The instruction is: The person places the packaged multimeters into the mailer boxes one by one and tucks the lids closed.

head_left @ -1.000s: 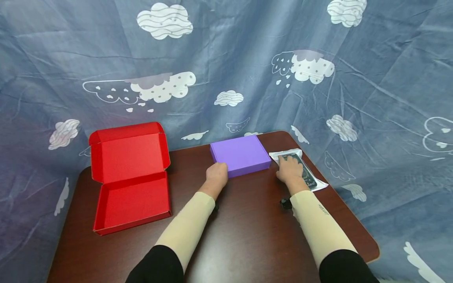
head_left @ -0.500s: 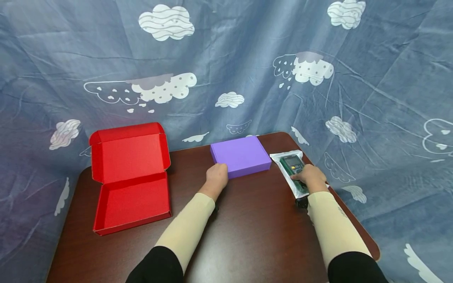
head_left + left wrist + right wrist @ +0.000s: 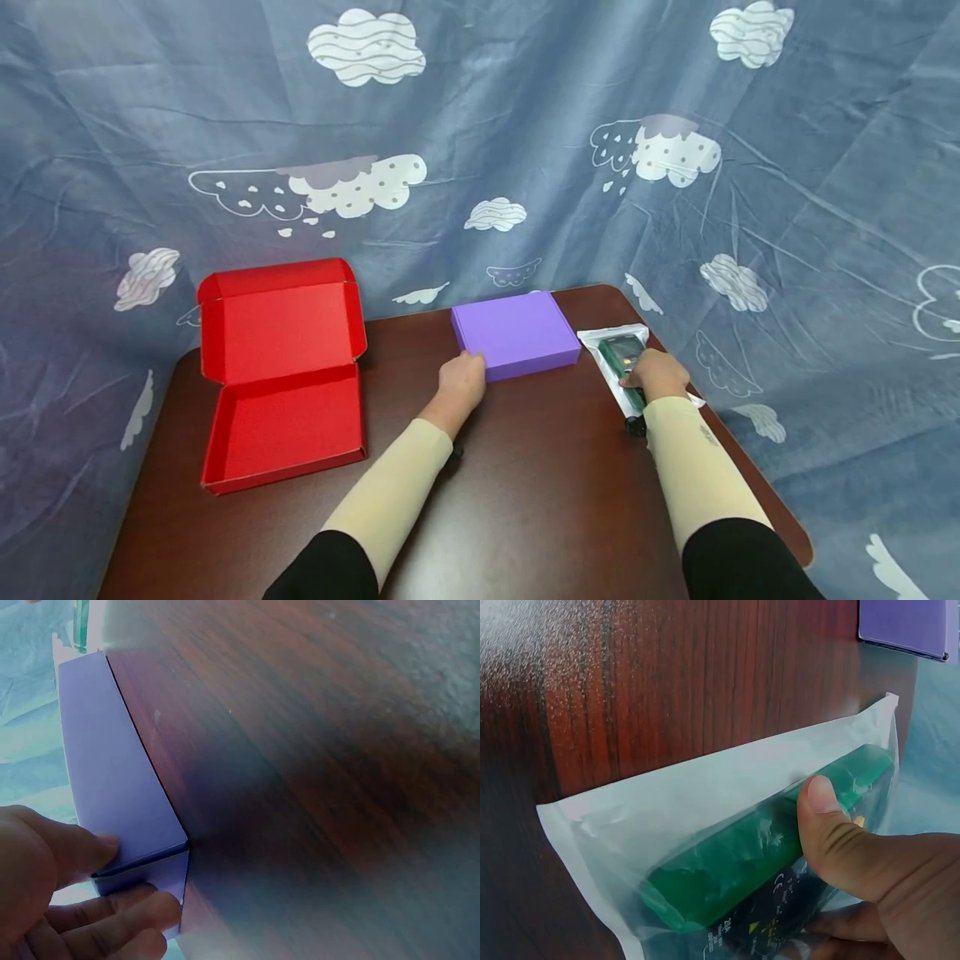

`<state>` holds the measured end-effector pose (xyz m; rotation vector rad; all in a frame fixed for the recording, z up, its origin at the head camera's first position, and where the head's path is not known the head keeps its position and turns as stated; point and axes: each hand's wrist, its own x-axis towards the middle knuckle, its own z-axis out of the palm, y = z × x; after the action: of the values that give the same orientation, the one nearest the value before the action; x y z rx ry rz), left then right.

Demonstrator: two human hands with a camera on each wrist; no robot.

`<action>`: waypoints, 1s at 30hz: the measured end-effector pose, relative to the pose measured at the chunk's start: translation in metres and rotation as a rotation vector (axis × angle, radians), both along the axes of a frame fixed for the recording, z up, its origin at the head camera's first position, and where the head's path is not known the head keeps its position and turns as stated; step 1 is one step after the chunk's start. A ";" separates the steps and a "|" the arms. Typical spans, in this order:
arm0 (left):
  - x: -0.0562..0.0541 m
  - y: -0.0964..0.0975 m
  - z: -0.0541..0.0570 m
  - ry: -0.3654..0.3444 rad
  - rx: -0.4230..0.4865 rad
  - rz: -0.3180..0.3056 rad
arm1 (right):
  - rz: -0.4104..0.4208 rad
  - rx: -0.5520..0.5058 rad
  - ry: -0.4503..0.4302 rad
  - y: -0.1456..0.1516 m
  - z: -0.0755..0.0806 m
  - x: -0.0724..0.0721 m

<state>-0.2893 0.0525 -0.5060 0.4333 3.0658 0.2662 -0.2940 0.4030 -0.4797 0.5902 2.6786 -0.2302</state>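
A closed purple box lies at the back of the table. My left hand holds its near left corner; in the left wrist view, the thumb presses one face of the box and the fingers curl round the end. To the right, a green-cased multimeter lies inside a clear bag with white edges. My right hand grips it through the plastic. From the right wrist, the thumb presses along the green side, while the fingers pass partly out of sight on the far side.
A red box stands with its lid raised at the left of the brown table. A blue curtain with cloud prints hangs behind the table and along its right side. The table's right edge runs close beside the bag.
My right hand has moved from the far end of the multimeter toward its near end and right side, gripping it there. The left hand stays at the purple box's corner. The view shifts slightly.
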 end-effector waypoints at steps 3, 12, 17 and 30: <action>0.003 -0.001 -0.001 0.007 -0.027 -0.001 | -0.005 0.003 -0.017 -0.001 -0.002 -0.001; 0.008 -0.007 -0.010 0.055 -0.037 -0.014 | 0.003 0.044 -0.035 -0.004 0.000 -0.001; 0.013 -0.012 -0.017 0.067 -0.001 -0.028 | 0.009 0.054 -0.037 -0.001 0.004 -0.002; 0.027 -0.045 -0.026 0.218 0.051 -0.049 | -0.002 0.050 -0.069 -0.003 0.002 -0.010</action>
<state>-0.2621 0.0079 -0.5316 0.5763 3.2599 0.3167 -0.3039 0.3997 -0.4776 0.6048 2.6244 -0.1409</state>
